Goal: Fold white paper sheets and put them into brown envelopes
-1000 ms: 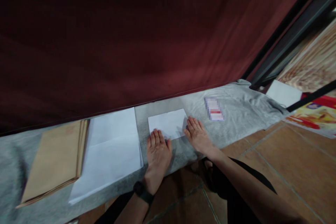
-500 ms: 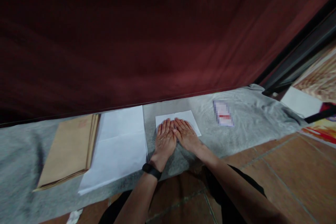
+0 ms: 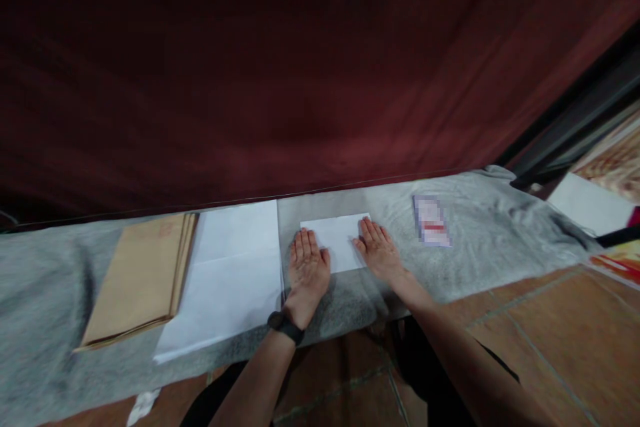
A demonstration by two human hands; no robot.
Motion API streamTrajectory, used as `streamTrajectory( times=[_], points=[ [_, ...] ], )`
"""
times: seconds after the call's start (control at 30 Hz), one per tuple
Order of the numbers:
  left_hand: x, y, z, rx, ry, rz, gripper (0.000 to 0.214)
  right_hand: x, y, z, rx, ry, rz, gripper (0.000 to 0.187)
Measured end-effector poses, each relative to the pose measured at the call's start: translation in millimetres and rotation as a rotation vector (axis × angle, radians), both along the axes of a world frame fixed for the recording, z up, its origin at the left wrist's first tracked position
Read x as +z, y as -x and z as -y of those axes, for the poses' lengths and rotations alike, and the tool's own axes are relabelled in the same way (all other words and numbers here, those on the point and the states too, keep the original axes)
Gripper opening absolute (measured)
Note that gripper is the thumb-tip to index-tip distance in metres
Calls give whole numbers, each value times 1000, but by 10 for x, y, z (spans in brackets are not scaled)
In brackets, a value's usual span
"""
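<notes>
A small folded white paper [image 3: 340, 240] lies on a grey cloth [image 3: 475, 240] spread over the floor. My left hand [image 3: 307, 270] lies flat with fingers stretched out on the paper's left edge; a black watch band is on that wrist. My right hand [image 3: 380, 250] lies flat and open on the paper's right edge. Both palms press down and hold nothing.
A stack of white sheets [image 3: 227, 277] lies left of my hands, with a pile of brown envelopes [image 3: 140, 277] beside it. A small printed packet [image 3: 433, 221] lies to the right. A dark red curtain [image 3: 280, 67] hangs behind. Brown floor tiles [image 3: 565, 340] run along the near side.
Both hands were apart on the paper, came together at its middle half a second ago, and have now slid apart to its left and right edges.
</notes>
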State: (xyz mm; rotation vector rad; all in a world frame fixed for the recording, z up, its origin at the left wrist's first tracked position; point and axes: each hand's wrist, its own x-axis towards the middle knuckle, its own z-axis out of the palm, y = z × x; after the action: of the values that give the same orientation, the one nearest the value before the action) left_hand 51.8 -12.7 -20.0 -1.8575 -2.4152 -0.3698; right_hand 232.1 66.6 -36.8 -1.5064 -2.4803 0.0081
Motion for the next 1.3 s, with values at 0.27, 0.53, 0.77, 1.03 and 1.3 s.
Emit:
streamTrajectory(
  times=[0.27, 0.53, 0.77, 1.03, 1.3],
  points=[
    [100, 4, 93, 18, -66, -55, 58, 50, -129, 32, -70, 5, 0, 63],
    [38, -186, 266, -419, -45, -33, 56, 106, 95, 362, 240, 107, -142, 61],
    [36, -181, 329, -396, 1, -26, 56, 60, 16, 475, 295, 78, -69, 61],
    [116, -168, 345, -394, 43, -2, 55, 14, -172, 425, 210, -15, 18, 62],
    [106, -170, 358, -379, 56, -23, 59, -10, -348, 398, 60, -47, 85, 67]
  ],
)
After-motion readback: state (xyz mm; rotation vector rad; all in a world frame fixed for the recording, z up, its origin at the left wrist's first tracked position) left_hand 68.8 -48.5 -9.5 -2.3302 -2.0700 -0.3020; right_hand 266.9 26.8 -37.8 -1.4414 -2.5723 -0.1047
